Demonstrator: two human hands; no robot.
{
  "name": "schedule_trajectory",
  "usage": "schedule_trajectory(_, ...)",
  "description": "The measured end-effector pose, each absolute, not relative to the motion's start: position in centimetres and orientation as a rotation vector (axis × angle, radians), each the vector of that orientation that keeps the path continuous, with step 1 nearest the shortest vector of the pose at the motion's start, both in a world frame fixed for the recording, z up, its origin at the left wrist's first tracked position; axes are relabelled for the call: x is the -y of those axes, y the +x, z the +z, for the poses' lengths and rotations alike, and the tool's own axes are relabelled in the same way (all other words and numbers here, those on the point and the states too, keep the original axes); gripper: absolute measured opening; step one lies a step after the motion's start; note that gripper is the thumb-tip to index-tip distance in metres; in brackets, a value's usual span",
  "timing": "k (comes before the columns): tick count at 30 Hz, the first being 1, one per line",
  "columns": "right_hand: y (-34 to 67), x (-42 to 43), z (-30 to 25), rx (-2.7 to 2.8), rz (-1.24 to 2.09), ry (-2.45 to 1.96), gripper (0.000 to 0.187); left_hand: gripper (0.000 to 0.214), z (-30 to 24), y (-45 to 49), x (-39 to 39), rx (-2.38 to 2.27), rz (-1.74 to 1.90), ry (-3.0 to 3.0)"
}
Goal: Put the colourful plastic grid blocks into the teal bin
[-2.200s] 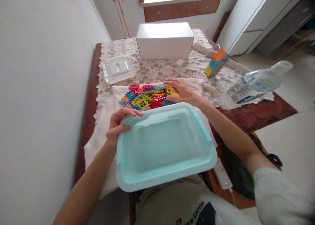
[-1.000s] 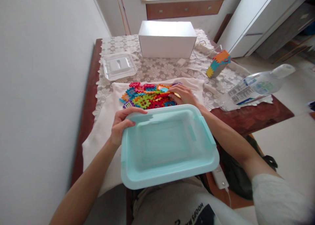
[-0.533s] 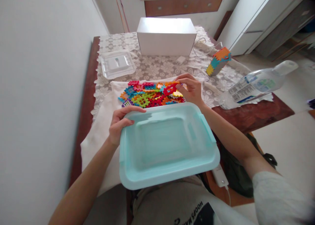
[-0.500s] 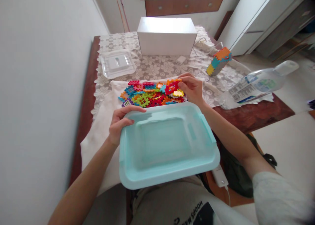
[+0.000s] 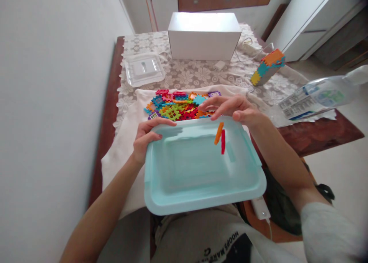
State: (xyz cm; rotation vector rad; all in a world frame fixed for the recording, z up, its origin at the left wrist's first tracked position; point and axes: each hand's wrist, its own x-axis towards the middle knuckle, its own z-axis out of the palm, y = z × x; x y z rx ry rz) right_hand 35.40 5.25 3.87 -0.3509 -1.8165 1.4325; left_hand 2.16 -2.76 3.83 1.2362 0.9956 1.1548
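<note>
A pale turquoise plastic bin [image 5: 172, 201] rests on my lap against the table edge. My left hand [image 5: 146, 138] grips its far left rim. Over the bin's far side my right hand [image 5: 234, 107] hovers with fingers spread. Just below it an orange tile [image 5: 219, 133] and a red tile [image 5: 223, 141] are in mid-air inside the bin. Beyond the bin lies a heap of colourful interlocking plastic tiles [image 5: 178, 106] on a white cloth [image 5: 126, 129].
A white box [image 5: 204, 36] stands at the table's far end, a clear lid [image 5: 143, 68] to its left. A block tower built of tiles [image 5: 267, 67] leans at the right. A clear bottle [image 5: 319, 98] lies at the right edge. White wall on the left.
My right hand lifted red and orange tiles off the heap, carried them over the bin and let go; they are falling in. My left hand stayed on the rim.
</note>
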Motion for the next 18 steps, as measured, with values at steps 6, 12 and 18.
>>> schedule_trajectory(6,35.5,-7.1,1.1,1.992,0.815,-0.885,0.058,0.041,4.0,2.3,2.9,-1.014,1.163,1.223)
schedule_trajectory(12,36.0,-9.4,-2.5,2.339,0.494,-1.088,0.048,0.04,4.1,2.3,2.9,-1.045,1.152,1.232)
schedule_trajectory(18,35.9,-9.7,-2.8,2.311,0.398,-0.982,0.028,0.039,4.0,2.3,2.9,-1.029,1.158,1.245)
